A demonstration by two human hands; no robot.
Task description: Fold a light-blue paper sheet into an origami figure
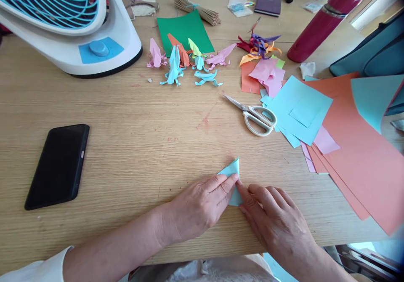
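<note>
A small piece of light blue paper (234,198), folded into a triangle, lies near the table's front edge with its point away from me. My left hand (203,202) presses it down from the left, fingers together and covering much of it. From the right, my right hand (273,214) touches the paper's right edge with the index fingertip, its thumb by the lower corner and its other fingers curled. Scissors with white handles (260,121) rest beyond my hands, blades slightly apart or closed, I cannot tell.
A black phone (58,166) lies at left, below a white and blue fan (101,48). Several folded paper figures (174,66) stand near a green sheet (186,29). Blue squares (299,105) and large orange sheets (356,147) lie right, a red flask (325,23) behind.
</note>
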